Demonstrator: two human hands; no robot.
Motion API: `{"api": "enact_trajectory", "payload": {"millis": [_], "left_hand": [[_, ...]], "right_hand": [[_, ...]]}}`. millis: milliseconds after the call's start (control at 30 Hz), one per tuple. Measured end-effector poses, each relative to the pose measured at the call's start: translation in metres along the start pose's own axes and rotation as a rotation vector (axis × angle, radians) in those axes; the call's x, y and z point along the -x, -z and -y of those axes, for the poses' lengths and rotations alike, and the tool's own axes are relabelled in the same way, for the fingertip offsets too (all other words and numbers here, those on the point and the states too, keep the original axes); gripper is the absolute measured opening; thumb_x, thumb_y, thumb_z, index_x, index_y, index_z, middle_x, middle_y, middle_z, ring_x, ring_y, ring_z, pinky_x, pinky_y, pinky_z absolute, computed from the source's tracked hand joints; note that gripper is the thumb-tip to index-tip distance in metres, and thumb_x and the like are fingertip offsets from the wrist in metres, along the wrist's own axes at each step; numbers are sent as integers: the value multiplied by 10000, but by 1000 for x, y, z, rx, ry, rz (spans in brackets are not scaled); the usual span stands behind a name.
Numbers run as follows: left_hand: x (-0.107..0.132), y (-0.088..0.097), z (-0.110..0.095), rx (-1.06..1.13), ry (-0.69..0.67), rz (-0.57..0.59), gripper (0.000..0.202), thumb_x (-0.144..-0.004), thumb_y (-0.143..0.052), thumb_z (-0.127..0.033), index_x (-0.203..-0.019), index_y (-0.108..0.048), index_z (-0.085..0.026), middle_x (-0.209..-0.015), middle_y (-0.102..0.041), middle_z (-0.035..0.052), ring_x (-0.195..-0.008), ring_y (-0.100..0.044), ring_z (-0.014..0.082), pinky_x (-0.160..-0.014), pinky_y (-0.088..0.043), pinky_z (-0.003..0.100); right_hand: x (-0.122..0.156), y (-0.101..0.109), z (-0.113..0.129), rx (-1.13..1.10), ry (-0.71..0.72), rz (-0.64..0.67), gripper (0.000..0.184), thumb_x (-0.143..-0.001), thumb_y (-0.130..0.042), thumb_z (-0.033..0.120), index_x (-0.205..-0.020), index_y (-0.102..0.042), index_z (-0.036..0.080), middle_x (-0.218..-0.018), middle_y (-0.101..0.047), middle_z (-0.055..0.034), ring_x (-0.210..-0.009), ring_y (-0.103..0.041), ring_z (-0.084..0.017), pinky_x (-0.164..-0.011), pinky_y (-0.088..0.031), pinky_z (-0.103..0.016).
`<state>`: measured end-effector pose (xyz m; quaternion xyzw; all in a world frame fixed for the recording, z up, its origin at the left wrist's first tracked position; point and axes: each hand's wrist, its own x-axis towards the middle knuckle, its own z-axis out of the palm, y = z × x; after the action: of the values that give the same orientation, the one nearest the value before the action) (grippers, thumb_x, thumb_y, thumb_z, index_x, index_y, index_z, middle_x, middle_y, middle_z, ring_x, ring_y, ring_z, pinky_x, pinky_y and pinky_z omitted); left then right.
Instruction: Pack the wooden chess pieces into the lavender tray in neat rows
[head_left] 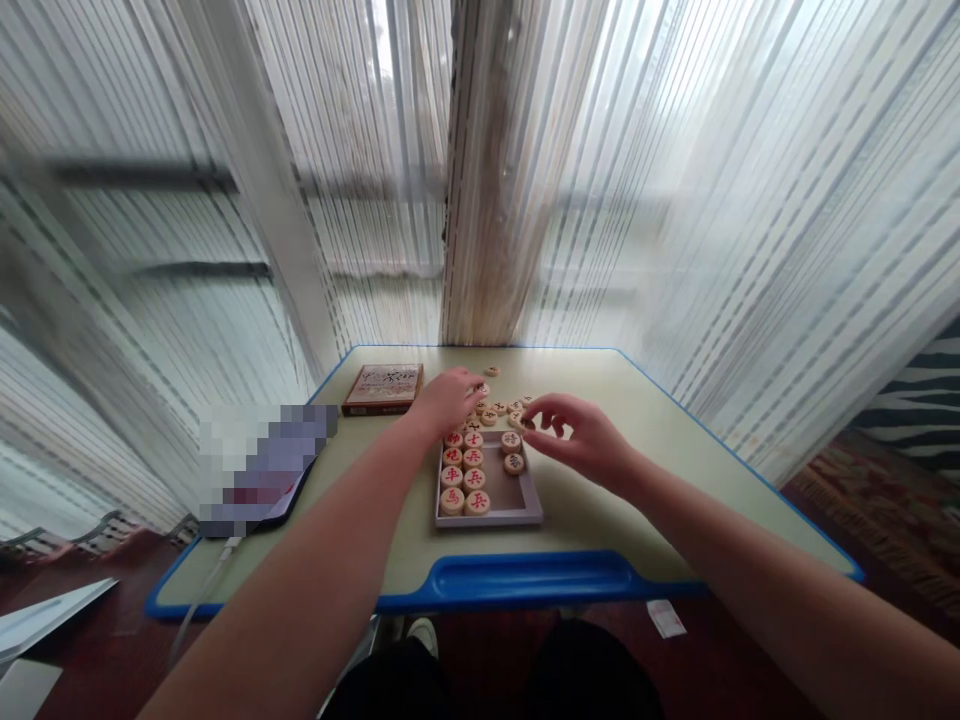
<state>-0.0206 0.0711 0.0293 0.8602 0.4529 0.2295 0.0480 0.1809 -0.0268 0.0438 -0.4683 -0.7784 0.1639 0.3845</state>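
Observation:
A shallow white box (489, 520) holds Chinese chess pieces. Red-marked pieces (474, 478) fill two columns at its left, and two dark-marked pieces (513, 463) sit at its upper right. Beyond the box's far edge lie several loose pieces (489, 417). My left hand (448, 398) reaches over these, its fingertips closed on a Chinese chess piece (484, 390). Just past the box's far right corner, my right hand (581, 432) pinches another Chinese chess piece (529, 424) between thumb and fingers.
A brown-edged flat box lid (386, 387) with dark writing lies at the table's back left. Left of my arm is a tablet (277, 475), partly blurred, with a white cable (206, 590). The pale table (675, 500) has a blue rim; sheer curtains hang behind.

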Motion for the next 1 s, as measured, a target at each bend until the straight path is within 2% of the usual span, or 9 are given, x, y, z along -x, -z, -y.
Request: {"api": "enact_trajectory", "payload": {"millis": [167, 367, 700, 867, 1000], "left_hand": [[6, 0, -3, 13, -16, -12, 335, -874, -485, -326, -1089, -676, -155, -1047, -649, 96, -933, -604, 199, -892, -472, 319], [9, 3, -6, 21, -2, -23, 336, -876, -476, -339, -1056, -690, -154, -1032, -652, 92, -956, -598, 201, -899, -466, 317], [9, 2, -10, 27, -39, -28, 330, -853, -512, -326, -1050, -692, -132, -994, -663, 92, -844, -614, 181, -858, -479, 322], [8, 2, -10, 52, -56, -46, 323, -842, -527, -340, -1028, -697, -138, -978, -670, 89, -798, -617, 169, -825, -486, 318], [7, 2, -8, 44, -41, -37, 329, -835, -533, -362, -1014, -701, -142, -967, -670, 87, -777, -613, 165, -797, -486, 314]], "right_hand": [[15, -13, -3, 103, 110, 128, 92, -736, -657, 270, -803, -636, 211, -824, -663, -28, -711, -548, -135, -684, -471, -265], [13, -11, -1, 156, 162, 253, 62, -772, -623, 265, -812, -657, 233, -882, -673, -46, -868, -600, -179, -822, -469, -304], [12, -16, 2, 229, 52, 226, 53, -754, -627, 254, -778, -647, 212, -871, -629, -35, -759, -576, -151, -701, -461, -265], [11, -15, 2, 186, 44, 227, 74, -754, -635, 244, -804, -661, 198, -901, -615, -48, -754, -564, -143, -714, -453, -275], [10, -15, 0, 163, 68, 212, 65, -755, -639, 246, -779, -665, 191, -878, -606, -45, -680, -523, -120, -664, -437, -261]]}}
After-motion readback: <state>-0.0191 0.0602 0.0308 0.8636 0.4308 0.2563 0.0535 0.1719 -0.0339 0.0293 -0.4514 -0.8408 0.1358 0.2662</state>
